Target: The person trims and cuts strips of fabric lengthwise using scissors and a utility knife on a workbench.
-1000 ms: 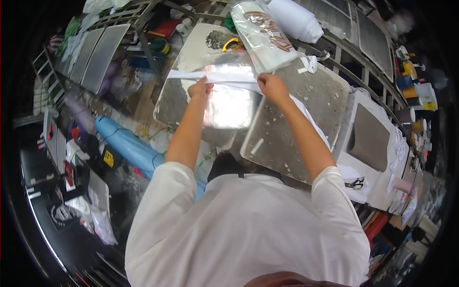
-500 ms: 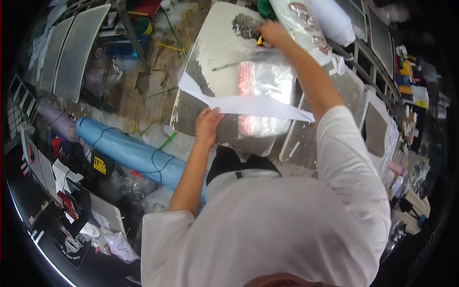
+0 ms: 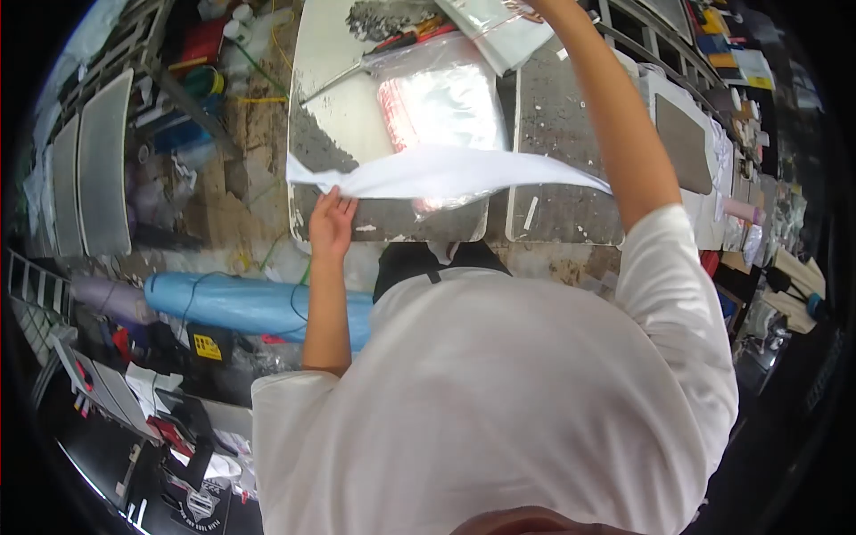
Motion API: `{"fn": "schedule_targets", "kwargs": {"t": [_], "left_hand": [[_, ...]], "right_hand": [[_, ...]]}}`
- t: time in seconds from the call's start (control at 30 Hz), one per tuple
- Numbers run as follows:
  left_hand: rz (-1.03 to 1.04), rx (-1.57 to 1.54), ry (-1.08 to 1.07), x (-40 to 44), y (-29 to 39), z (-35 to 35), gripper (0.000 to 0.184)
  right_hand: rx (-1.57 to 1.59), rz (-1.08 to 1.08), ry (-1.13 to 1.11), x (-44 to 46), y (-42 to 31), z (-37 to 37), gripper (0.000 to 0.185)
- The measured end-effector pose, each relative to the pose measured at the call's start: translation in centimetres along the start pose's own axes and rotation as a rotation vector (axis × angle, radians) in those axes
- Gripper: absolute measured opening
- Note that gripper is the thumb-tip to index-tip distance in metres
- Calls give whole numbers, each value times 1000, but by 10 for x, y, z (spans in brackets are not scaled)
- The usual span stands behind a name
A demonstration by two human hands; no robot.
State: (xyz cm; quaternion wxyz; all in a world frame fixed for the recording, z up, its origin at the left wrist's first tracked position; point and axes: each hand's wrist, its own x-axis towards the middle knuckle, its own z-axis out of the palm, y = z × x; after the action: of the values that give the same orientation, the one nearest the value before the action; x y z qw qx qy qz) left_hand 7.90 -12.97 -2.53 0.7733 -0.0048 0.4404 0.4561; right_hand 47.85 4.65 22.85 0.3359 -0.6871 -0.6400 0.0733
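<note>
A long white strip, of cloth or paper, [image 3: 446, 172] lies across the near part of the work table [image 3: 392, 230], over a clear plastic bag with a red-printed edge [image 3: 446, 102]. My left hand [image 3: 332, 223] pinches the strip's lower edge near its left end. At the top border, my right hand [image 3: 546, 5] is mostly cut off, with its fingers out of sight. It is close to a shiny plastic-wrapped package [image 3: 501, 34]. Red-and-black handled tools [image 3: 412, 37] lie left of that package, beside a dark grey clump [image 3: 392, 18].
To the right stands a second paint-worn table [image 3: 562, 116]. A blue roll [image 3: 241, 299] lies on the floor at left, near a black box with a yellow label [image 3: 207, 346]. Grey panels [image 3: 102, 169] lean at far left. Metal rails [image 3: 642, 45] run along the upper right.
My right hand has moved up and right from beside the grey clump to the frame's top edge. The view has turned and shifted. My left hand stays at the white strip.
</note>
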Motion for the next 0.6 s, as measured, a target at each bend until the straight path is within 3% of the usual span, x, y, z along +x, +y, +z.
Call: {"fn": "schedule_targets", "kwargs": {"t": [0.03, 0.1, 0.13, 0.23, 0.27, 0.33, 0.43, 0.5, 0.6], "left_hand": [[11, 10, -22, -1, 7, -1, 14], [69, 327, 101, -8, 15, -3, 13], [73, 341, 81, -12, 18, -5, 13], [378, 568, 339, -1, 19, -19, 10], [379, 587, 331, -1, 16, -18, 10], [808, 903, 285, 1, 12, -14, 8], [823, 1204, -124, -32, -15, 52, 8], [842, 1543, -383, -50, -36, 85, 20], [980, 1665, -605, -50, -78, 102, 27]], "right_hand": [[6, 27, -3, -14, 21, -11, 36], [13, 57, 43, -62, 36, -21, 32], [16, 102, 70, -89, 44, -23, 31], [161, 130, 120, -160, 72, -13, 29], [122, 150, 161, -181, 73, -10, 29], [93, 174, 208, -211, 77, -9, 29], [222, 381, 132, -250, 76, -11, 29], [641, 685, 20, -273, 75, -16, 31], [849, 854, -35, -315, 110, -10, 29]]}}
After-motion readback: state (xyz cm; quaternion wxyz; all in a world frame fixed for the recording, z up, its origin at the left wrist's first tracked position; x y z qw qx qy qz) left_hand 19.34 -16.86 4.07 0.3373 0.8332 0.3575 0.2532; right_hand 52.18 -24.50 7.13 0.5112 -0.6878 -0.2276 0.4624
